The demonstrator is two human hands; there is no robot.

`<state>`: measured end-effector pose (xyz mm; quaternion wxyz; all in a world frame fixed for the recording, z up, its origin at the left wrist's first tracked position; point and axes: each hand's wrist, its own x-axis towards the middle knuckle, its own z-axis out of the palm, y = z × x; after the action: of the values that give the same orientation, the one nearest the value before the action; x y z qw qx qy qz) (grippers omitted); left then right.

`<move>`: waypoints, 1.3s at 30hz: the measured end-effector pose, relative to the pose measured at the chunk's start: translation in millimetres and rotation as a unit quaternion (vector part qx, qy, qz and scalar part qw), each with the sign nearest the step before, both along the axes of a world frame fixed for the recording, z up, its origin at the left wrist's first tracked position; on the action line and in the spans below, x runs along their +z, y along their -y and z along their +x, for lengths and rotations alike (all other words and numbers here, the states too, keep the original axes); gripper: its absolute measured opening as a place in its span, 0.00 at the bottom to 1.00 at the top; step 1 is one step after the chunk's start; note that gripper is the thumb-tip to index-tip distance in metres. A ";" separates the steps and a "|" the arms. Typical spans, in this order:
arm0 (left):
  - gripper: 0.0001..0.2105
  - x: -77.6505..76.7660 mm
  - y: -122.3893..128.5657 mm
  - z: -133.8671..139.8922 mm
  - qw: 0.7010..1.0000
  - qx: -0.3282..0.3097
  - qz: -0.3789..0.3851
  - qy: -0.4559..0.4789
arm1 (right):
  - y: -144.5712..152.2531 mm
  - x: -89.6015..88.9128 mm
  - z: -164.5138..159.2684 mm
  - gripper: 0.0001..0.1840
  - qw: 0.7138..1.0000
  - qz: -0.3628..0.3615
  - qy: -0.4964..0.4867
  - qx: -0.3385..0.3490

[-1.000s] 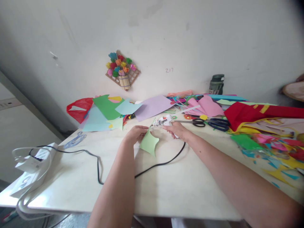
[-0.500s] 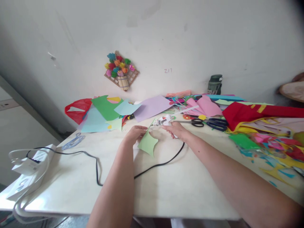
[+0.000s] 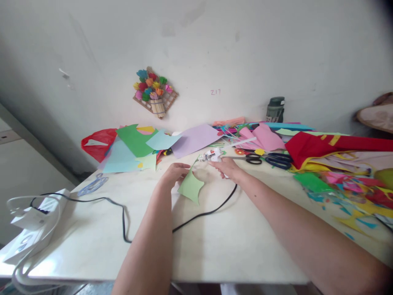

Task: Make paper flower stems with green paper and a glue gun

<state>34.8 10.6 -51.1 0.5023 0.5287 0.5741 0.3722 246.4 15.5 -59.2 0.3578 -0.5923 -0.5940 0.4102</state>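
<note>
Head view: on the table (image 3: pixel 242 250), the right hand (image 3: pixel 227 168) is wrapped around the handle of a patterned white glue gun (image 3: pixel 216 154), whose nozzle faces 9 o'clock; whether a finger presses the trigger cannot be told. The left hand (image 3: pixel 175 175), at 8 o'clock from the gun, appears to pinch a piece of light green paper (image 3: pixel 191 188) by its far edge, though the fingertip contact is partly hidden. The paper hangs tilted at 7 o'clock from the gun, its upper point just beside the nozzle; contact there cannot be confirmed. Principal hazard, in this reviewer's judgement: a burn to the left hand, should the gun be hot and the nozzle slip toward 8 o'clock. Secondary: glue landing off its mark, caused by the thin paper flexing in a one-edge hold. The black cord (image 3: pixel 213 212) leaves the grip toward 6 o'clock, passes beneath the left forearm (image 3: pixel 155 229) and runs on toward the power strip (image 3: pixel 26 242) at 8 o'clock; a forearm dragging it could jerk the gun. The black-handled scissors (image 3: pixel 254 159), at 3 o'clock near the right hand, could be knocked if that hand drew back sharply.
</note>
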 end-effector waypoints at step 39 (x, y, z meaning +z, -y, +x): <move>0.15 4.9 4.4 1.8 1.000 -0.001 -0.005 -0.005 | -16.4 -10.6 6.8 0.20 0.997 0.012 -0.038 -0.062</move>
<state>36.6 6.1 -46.2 0.5026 0.5286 0.5782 0.3657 253.2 31.9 -69.7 0.4120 -0.6074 -0.5474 0.4022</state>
